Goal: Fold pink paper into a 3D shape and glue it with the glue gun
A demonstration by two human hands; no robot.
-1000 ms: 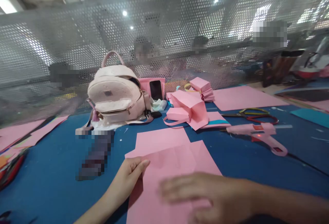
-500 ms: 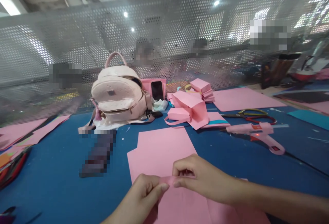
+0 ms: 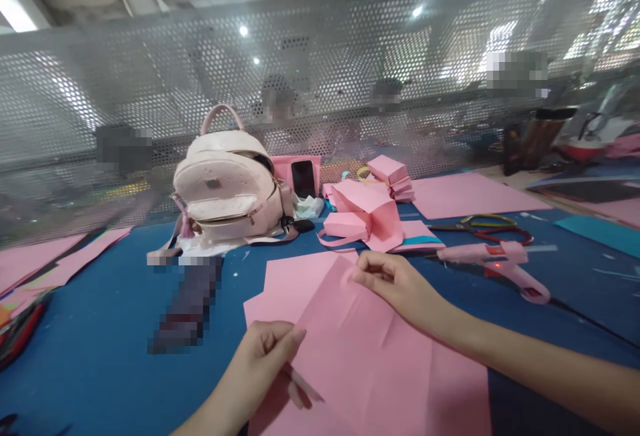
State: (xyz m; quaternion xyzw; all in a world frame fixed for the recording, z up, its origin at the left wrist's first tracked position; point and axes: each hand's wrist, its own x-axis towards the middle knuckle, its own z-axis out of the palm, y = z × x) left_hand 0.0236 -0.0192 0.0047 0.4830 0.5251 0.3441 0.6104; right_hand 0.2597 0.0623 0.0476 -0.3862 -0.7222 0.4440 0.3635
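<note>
A creased pink paper sheet [image 3: 380, 356] lies partly lifted over the blue table [image 3: 100, 329], on top of another flat pink sheet [image 3: 295, 279]. My left hand [image 3: 265, 356] pinches the sheet's near left edge between thumb and fingers. Farther out, my right hand [image 3: 395, 279] is closed on the sheet's far corner and holds it raised off the table. A fold line runs across the sheet between the two hands.
A pale pink backpack [image 3: 227, 186] stands behind, with a phone [image 3: 303, 178] beside it. Folded pink paper bags [image 3: 370, 213], scissors [image 3: 487, 226] and a pink glue gun [image 3: 495, 263] lie to the right. A perforated metal screen [image 3: 320, 89] backs the table; blurred people sit beyond it.
The hands were pinching the sheet's folded edge close together near me. Now the right hand has moved away and up with the corner, opening the sheet out, while the left keeps the near edge.
</note>
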